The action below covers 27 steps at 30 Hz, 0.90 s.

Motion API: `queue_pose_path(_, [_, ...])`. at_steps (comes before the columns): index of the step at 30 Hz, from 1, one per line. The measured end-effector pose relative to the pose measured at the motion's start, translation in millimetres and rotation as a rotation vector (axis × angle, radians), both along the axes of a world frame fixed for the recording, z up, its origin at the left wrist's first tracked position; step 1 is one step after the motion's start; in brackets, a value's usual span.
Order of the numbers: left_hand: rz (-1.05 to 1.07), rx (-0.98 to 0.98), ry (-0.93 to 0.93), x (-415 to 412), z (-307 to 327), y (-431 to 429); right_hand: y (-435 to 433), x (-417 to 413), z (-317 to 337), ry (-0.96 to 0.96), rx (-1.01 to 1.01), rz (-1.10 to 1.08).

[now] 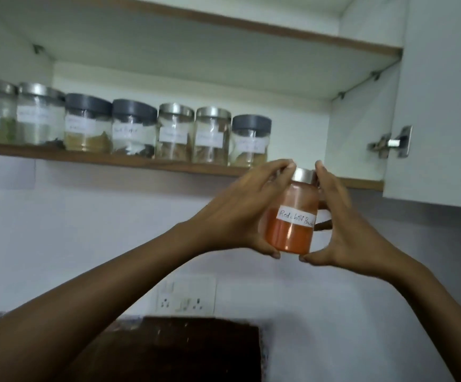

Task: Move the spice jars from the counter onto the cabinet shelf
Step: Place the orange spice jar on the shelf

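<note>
You hold the jar [291, 227] of orange-red powder in the air between both hands, in front of the wall and below the cabinet shelf [113, 159]. Its white label reads "Red chilli Powder". Its silver lid [303, 176] is level with the shelf's front edge, and the jar leans slightly, top to the right.

Your left hand [240, 213] curls round the jar's left side, with the fingertips up at the lid and the thumb under the base. Your right hand [342, 224] grips the right side the same way, with the thumb at the bottom edge.

A row of seven labelled jars [152, 130] stands on the shelf, with silver or grey lids. The last one is just up and left of the jar you hold. The cabinet door [444, 106] stands open on your right. A wall socket [186, 295] sits below your arms.
</note>
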<state>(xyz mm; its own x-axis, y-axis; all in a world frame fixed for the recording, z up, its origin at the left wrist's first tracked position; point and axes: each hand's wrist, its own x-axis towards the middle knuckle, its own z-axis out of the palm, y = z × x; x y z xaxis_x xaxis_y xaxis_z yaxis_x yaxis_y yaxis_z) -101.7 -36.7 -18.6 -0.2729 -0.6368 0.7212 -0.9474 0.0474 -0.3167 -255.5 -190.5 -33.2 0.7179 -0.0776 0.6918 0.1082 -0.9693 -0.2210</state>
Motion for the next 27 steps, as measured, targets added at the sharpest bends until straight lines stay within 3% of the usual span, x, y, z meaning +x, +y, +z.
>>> queue_pose_path(3, [0.049, -0.099, -0.079, 1.3, 36.3, -29.7, -27.9, 3.8, 41.2, -0.111, -0.069, -0.037])
queue_pose_path(6, [0.107, -0.196, 0.003, 12.9, 51.9, -47.8, -51.0, 12.9, 76.0, -0.171, -0.100, -0.058])
queue_pose_path(9, [0.377, -0.290, 0.043, 37.2, 48.4, -62.2, -70.8, 26.8, 99.2, -0.188, -0.143, -0.124])
queue_pose_path(12, [0.556, -0.247, 0.105, 63.5, 34.1, -69.1, -86.3, 44.9, 113.0, -0.154, -0.158, -0.172])
queue_pose_path(20, [0.629, -0.230, -0.152, 97.1, 11.6, -69.7, -110.6, 74.9, 126.6, 0.019, -0.172, -0.198])
queue_pose_path(27, [0.657, -0.197, -0.175, 101.0, 8.6, -69.0, -113.6, 96.7, 126.3, 0.015, 0.000, -0.104])
